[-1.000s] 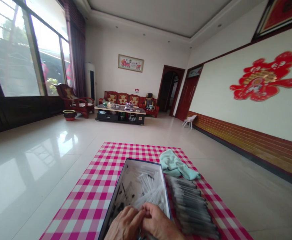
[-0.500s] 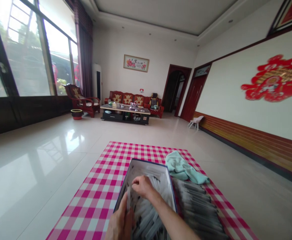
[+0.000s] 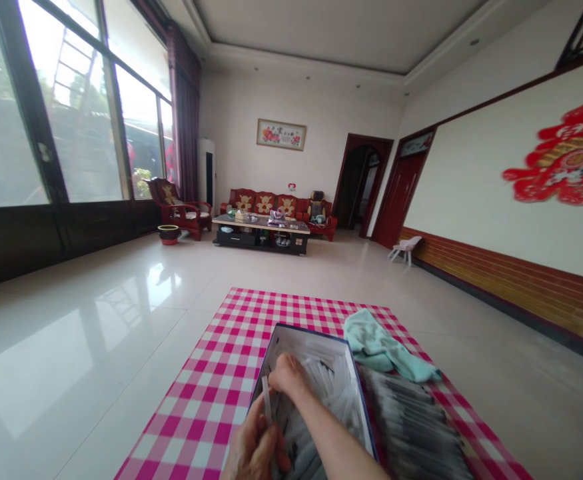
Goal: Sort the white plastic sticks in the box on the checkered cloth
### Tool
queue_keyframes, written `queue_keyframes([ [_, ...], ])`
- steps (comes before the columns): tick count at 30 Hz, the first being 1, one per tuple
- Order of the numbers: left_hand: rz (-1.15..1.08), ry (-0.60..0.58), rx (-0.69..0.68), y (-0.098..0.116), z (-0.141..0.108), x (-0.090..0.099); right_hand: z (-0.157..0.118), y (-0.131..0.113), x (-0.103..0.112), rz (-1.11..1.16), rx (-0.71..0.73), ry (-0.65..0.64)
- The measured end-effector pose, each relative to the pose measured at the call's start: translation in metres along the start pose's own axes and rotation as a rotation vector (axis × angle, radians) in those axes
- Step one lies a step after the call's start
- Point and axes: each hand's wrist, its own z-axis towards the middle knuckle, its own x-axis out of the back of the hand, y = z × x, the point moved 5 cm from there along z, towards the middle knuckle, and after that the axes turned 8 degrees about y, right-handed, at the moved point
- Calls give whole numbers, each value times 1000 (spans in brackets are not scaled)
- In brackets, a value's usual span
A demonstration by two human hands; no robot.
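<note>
My left hand (image 3: 255, 443) is closed around a slim translucent white tube (image 3: 266, 395), which stands nearly upright by the left wall of a shallow box. Curled over the box, my right hand (image 3: 288, 373) has its fingers drawn together beside the tube's upper end. Whatever is between those fingers is hidden. The box (image 3: 368, 417) has white inner walls and a dark blue rim. Many similar translucent tubes (image 3: 336, 383) lie loosely inside it, some with dark parts. To its right, a row of clear, dark-ended sticks (image 3: 416, 427) lies side by side, blurred.
A pink-and-white checked cloth (image 3: 196, 387) covers the table. A mint-green rag (image 3: 376, 343) lies crumpled behind the row of sticks. Farther off on the tiled floor are a low black table (image 3: 261, 239), a wooden sofa, an armchair and a small pale chair (image 3: 405, 248).
My right hand has come closer to the upper end of the tube in my left hand. The whole view has shifted, so the box and table appear farther right and slightly lower.
</note>
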Motion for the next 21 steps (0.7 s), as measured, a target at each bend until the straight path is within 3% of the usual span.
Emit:
queue_keyframes([
  [6,-5,37,-39,-11,3,-2,-5,7,47,251,-62,135],
  [11,16,22,-67,-17,4,-4,-31,11,77,577,-99,165],
  [16,110,-89,-107,-8,1,-7,-71,17,90,874,-179,113],
  [19,174,-80,-123,-2,-1,-6,-90,21,88,1157,-251,60],
  [21,221,-75,-130,-1,-2,-5,-97,24,88,1203,-260,96],
])
